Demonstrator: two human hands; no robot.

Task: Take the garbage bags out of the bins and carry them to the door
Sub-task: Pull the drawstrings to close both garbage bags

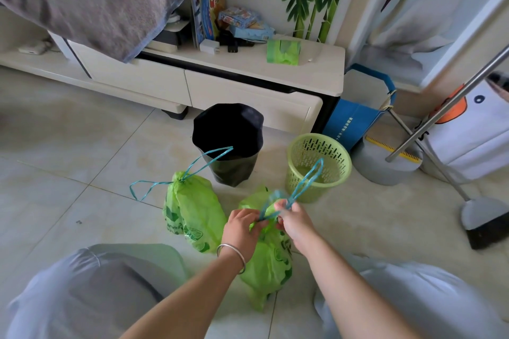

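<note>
Head view: left hand point(242, 226) and right hand point(292, 219) both pinched on teal drawstring point(305, 181) of crumpled green plastic garbage bag point(268, 264), on tiled floor point(82, 151) between knees. Second tied green garbage bag point(192, 215) just left; black-lined bin point(228, 143) and slotted green plastic basket point(319, 166) beyond.

Soft, even daylight is spread across the tiled floor point(82, 146), and only faint shadows are cast beneath the black bin point(228, 143) and the green basket point(319, 165). No harsh glare is seen. Motion blur is noticed at the blue drawstring point(305, 181) near the fingers point(281, 205). Straight lines are bent toward the frame edges by the wide lens, and the corners are softened, with the knees rendered hazy.
</note>
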